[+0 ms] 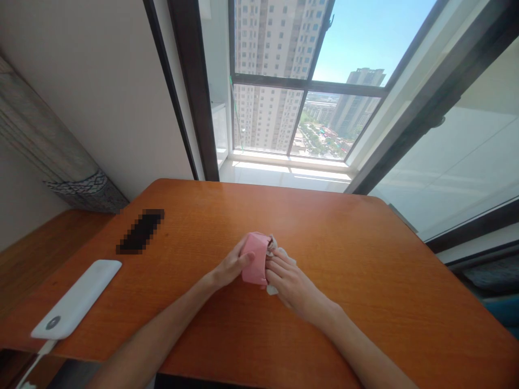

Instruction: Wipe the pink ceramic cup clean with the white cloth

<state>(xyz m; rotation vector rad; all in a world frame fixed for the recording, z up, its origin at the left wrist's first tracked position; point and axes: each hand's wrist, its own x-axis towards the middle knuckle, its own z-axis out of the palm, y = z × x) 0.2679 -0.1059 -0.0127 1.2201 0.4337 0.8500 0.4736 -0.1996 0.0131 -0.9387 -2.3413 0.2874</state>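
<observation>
My left hand is wrapped round a small pink container from its left side, thumb across the near face. The container lies tilted above the middle of the table, its opening turned to the right. At that opening my right hand has its fingers bent together over a crumpled white cloth or tissue. Some of the white material sticks out beyond the fingers, above and below. My fingertips partly cover the opening, so the container's inside is hidden.
The brown wooden table reaches to a large window. On its left lie a long white device with a cable running off the near edge, and a dark pixelated object. A curtain hangs beyond the table's left side.
</observation>
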